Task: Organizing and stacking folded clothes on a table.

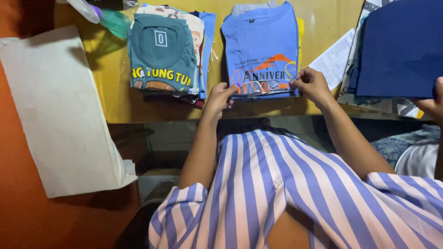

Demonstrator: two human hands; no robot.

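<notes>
Far left I see a sheet of pale paper (60, 110) lying flat, one corner hanging past the near edge of the yellow table (115, 103). Above it a clear plastic bottle (99, 14) lies tilted at the top edge of view. Next comes a stack of folded shirts (161, 55) with a teal shirt on top, squared up near the table's front edge.

My left hand (220, 99) pinches the lower left corner of the folded blue T-shirt (260, 46), thumb on top and the other fingers curled under the hem. The shirt lies flat in a clear plastic sleeve, collar away from me, its bottom hem close to the table's front edge. A narrow strip of bare table separates it from the teal stack. My right hand (311, 85) grips the lower right corner the same way, fingers closed on the hem.

Just right of that hand lies a printed paper sheet (334, 57), and beyond it a dark navy folded cloth (401, 46) crowds that side. Another person's hand (434, 103) touches its right edge.
</notes>
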